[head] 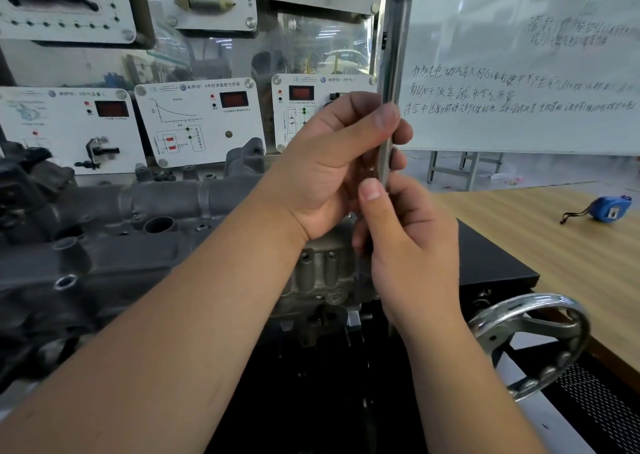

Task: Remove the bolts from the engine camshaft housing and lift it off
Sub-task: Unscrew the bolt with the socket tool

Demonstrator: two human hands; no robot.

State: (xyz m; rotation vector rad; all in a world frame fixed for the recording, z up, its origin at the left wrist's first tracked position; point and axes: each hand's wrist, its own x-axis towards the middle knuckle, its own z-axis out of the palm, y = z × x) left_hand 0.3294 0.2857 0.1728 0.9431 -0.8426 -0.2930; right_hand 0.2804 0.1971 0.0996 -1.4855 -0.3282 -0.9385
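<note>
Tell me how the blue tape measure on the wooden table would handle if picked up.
The blue tape measure looks compact and rigid, so probably easy to grip. Its black wrist strap lies loose and would likely dangle. It rests flat on the wooden table, unlikely to roll.

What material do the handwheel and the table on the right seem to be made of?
The handwheel looks like polished, perhaps chromed, metal: its rim is silver and shows bright reflections. The table shows a light wood grain in straight stripes with a smooth matte face; it could be solid wood or a laminate, which the picture cannot settle.
</note>
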